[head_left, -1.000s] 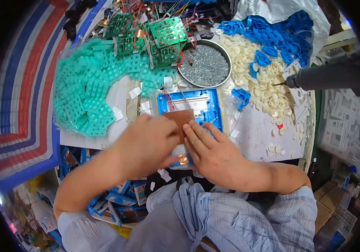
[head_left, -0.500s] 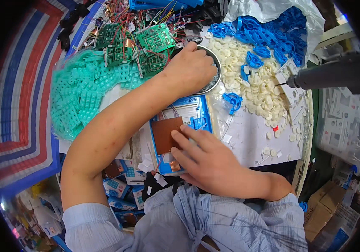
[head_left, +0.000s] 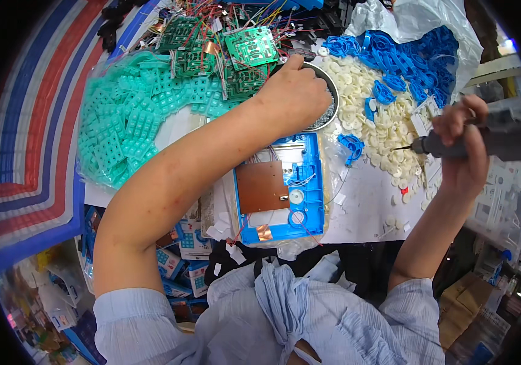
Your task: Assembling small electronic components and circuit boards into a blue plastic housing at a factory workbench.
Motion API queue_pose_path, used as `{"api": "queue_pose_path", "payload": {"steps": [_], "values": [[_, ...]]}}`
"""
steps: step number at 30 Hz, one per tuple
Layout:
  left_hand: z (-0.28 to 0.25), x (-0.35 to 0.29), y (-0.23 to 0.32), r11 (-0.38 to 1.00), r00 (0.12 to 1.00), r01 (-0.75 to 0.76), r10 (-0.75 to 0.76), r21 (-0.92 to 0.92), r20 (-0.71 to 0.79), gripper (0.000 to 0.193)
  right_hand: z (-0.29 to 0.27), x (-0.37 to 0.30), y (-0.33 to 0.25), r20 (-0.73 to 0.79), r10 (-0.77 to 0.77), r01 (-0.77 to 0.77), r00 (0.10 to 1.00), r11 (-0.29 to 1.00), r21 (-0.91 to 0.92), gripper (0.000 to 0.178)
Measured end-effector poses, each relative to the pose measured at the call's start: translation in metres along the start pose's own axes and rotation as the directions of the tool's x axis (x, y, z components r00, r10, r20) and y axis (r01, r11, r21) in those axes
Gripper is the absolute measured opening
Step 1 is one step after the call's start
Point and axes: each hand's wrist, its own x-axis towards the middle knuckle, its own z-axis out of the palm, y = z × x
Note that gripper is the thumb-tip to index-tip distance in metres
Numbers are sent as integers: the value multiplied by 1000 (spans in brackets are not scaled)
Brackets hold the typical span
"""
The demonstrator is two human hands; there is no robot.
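Note:
My left hand [head_left: 297, 94] is curled over a round metal bowl [head_left: 335, 92] of small metal pieces that look like screws. Its fingertips are hidden, so whatever they pinch does not show. On the right, my right hand [head_left: 464, 146] wraps around a grey-black electric screwdriver [head_left: 507, 137], whose thin bit points left. Between my arms lies an open blue plastic housing [head_left: 309, 226]. A brown circuit board [head_left: 262, 187] sits in its left half, with wires and a copper-coloured patch [head_left: 263, 232] near the lower edge.
Teal rubber keypads [head_left: 126, 121] heap on the left, below green circuit boards [head_left: 251, 47] with tangled wires. Cream plastic discs [head_left: 358, 85] and blue plastic parts [head_left: 412, 61] pile up at the right, by a silvery bag [head_left: 388, 18]. Boxes [head_left: 193, 243] stand below the table edge.
My right hand has left the brown board and moved right and up to grasp the electric screwdriver. My left hand stays at the bowl. The whole view has shifted slightly.

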Motion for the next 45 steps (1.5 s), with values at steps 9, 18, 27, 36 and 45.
{"api": "queue_pose_path", "payload": {"steps": [9, 18, 27, 36, 45], "values": [[-15, -2, -13, 983, 987, 157, -156, -97, 25, 11, 70, 29, 23, 56, 5, -2, 998, 999, -51, 35], [-72, -78, 45, 740, 913, 82, -324, -667, -247, 9, 112, 1, 25, 5, 24, -25, 1000, 978, 208, 30], [-85, -145, 96, 497, 821, 166, -548, -852, -160, 20, 175, -13, 13, 86, -15, -22, 996, 910, 415, 28], [-79, -153, 104, 597, 780, 142, -559, -790, -282, 23, 182, -16, 16, 120, 69, -115, 990, 894, 433, 28], [-78, -159, 108, 618, 708, 167, -617, -768, -343, 23, 184, -21, 22, 100, 95, -124, 990, 930, 345, 33]]}}
